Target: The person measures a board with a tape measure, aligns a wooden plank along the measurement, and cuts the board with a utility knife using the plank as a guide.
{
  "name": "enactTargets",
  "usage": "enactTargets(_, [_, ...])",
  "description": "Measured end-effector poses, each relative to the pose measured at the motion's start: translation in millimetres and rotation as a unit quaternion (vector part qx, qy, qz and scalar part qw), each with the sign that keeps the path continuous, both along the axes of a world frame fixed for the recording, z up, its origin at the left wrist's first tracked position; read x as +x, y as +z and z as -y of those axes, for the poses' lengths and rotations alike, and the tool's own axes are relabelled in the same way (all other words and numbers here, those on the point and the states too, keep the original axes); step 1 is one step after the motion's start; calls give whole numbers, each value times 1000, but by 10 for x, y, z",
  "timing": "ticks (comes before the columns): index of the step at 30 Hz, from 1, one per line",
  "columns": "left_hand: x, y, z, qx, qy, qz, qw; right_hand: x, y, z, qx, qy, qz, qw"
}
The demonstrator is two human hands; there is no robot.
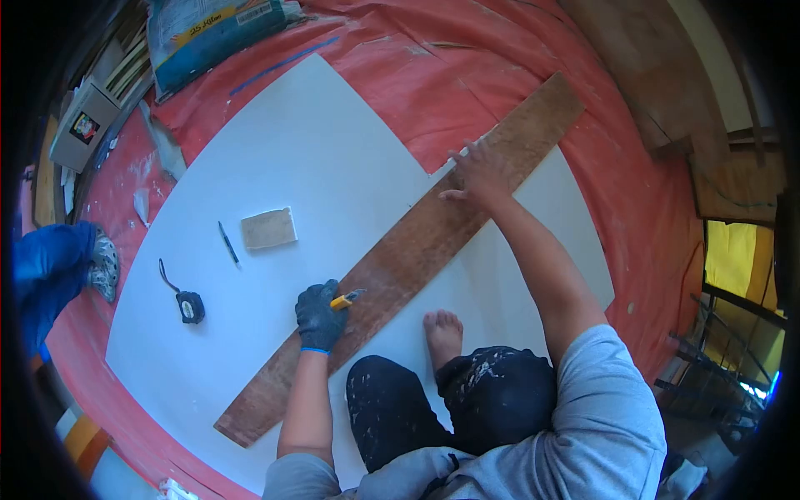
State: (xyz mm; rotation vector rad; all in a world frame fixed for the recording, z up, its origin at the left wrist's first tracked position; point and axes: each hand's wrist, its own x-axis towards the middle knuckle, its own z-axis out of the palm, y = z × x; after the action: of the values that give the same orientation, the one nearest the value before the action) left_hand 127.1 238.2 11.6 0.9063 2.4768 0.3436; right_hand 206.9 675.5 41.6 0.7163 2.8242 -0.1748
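Observation:
A long brown wooden board (400, 254) lies diagonally across a large white sheet (333, 150) on the floor. My left hand (317, 317), in a dark grey glove, is closed around a yellow utility knife (342, 301) at the board's left edge. The knife's tip points right, over the board. My bare right hand (481, 177) rests on the upper part of the board with its fingers spread, some reaching over the far edge. A notch in the sheet shows beside that hand. My bare foot (443, 337) stands on the sheet near the board.
Left of the board lie a tape measure (190, 307), a pen (227, 244) and a small rectangular offcut (269, 229). Red plastic sheeting (400, 75) covers the floor, with a filled sack (212, 37) at the upper left. Another person's leg (54, 267) stands at the left edge.

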Motion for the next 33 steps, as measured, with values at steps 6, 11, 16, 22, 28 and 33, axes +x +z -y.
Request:
enactTargets(6, [375,239,168,30,35,54,997,-241,-39,41,-71,-17,149,986])
enactTargets(11, [753,279,-13,-40,-80,144,986,-189,-147,33,-66,-17,120,990])
enactTargets(16, [735,87,-242,-32,-139,134,981,-89,-310,-28,-72,4,68,995])
enactTargets(22, [615,106,12,-45,-78,122,988,-14,-416,0,-62,9,56,996])
enactTargets(28, [562,152,23,-74,-49,148,985,-118,-175,97,-52,-3,117,992])
enactTargets(33, [408,187,66,-37,3,162,986,157,-596,-12,-32,-143,-158,976])
